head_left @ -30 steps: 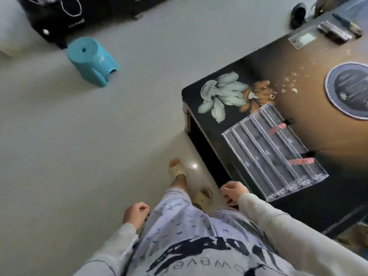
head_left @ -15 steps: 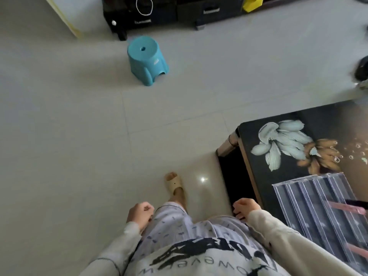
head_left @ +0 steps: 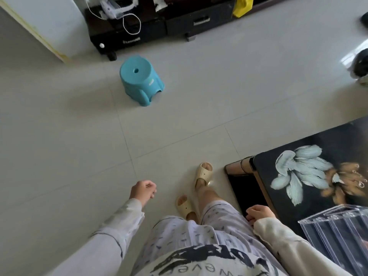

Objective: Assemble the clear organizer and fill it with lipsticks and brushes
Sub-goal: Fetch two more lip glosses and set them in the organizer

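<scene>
clear organizer (head_left: 336, 230): 4 o'clock, on floral table (head_left: 338, 144), looks assembled
fill: mostly out of frame, can't tell
left hand (head_left: 142, 191): loosely curled, empty
right hand (head_left: 258, 213): loosely curled, empty

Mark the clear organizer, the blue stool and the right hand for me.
clear organizer (head_left: 336, 234), head view, on its ridged clear top.
blue stool (head_left: 140, 77), head view, on its round seat.
right hand (head_left: 258, 213), head view, on the back of the hand.

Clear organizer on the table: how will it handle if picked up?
Probably rigid: the clear organizer has straight, hard-looking dividers. Likely slippery, since its walls look glossy. Thin clear plastic may crack if squeezed or dropped.
</scene>
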`<state>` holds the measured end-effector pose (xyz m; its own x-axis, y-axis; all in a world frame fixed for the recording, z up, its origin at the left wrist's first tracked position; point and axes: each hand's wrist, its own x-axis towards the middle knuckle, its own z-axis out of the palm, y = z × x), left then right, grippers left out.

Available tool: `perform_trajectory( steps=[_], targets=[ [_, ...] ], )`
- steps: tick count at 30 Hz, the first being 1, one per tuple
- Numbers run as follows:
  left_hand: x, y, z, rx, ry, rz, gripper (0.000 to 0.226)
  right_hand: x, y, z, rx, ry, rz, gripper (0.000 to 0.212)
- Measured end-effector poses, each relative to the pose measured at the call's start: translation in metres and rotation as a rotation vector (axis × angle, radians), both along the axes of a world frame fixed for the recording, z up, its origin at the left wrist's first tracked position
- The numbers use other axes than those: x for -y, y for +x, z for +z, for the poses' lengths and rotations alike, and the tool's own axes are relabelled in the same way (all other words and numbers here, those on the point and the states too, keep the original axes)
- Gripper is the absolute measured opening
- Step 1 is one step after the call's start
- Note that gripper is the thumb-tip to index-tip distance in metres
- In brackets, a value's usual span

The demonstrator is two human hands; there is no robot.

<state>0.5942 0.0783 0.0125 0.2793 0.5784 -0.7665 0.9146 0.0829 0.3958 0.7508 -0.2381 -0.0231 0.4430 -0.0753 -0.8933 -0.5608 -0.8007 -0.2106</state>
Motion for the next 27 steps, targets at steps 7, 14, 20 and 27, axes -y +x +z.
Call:
perform_trajectory(
  steps=[7, 14, 20, 27],
  targets=[
    [-0.025, 0.053, -0.013, -0.103, -0.066, 0.022, 0.033, -0.085, 0.087, -0.008, -0.01, 0.08, -0.044, 0.024],
    [-0.055, 0.13, -0.009, -0.171, -0.059, -0.04, 0.033, -0.145, 0.186, 0.004, 0.036, 0.141, 0.005, 0.025],
    [-0.099, 0.223, -0.006, -0.186, -0.019, -0.144, 0.034, -0.163, 0.243, 0.013, 0.035, 0.18, -0.087, 0.018],
    [-0.151, 0.389, -0.014, -0.11, -0.022, -0.403, 0.033, -0.157, 0.293, 0.007, 0.047, 0.086, -0.345, 0.018]
  ],
)
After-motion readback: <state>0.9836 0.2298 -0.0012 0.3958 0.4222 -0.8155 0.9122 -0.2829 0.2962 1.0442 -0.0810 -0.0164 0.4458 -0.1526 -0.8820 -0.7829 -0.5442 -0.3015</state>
